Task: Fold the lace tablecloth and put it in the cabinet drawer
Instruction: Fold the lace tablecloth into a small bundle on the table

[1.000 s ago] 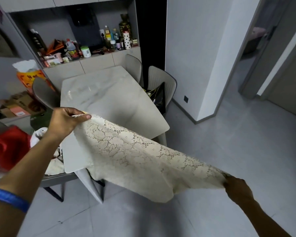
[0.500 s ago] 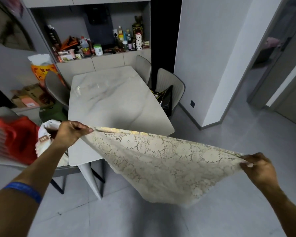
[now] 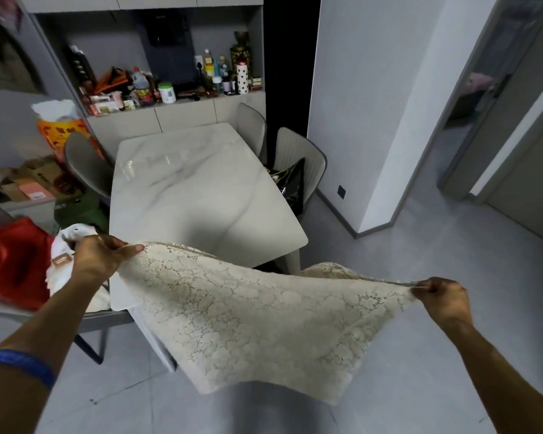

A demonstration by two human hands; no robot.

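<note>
While hands pinch opposite corners, lace tablecloth (image 3: pixel 257 321) sags between them

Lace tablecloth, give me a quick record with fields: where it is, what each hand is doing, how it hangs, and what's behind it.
item: lace tablecloth, cream, held in the air
left hand: left hand pinches one upper corner
right hand: right hand grips the opposite upper corner
hang: stretched between the hands, the lower part drooping toward the floor
fold state: appears doubled along the top edge; fold not finished
behind it: marble table, its near edge partly covered by the cloth
seating: grey chairs around the table
storage: cabinet beyond the table, no drawer open
</note>
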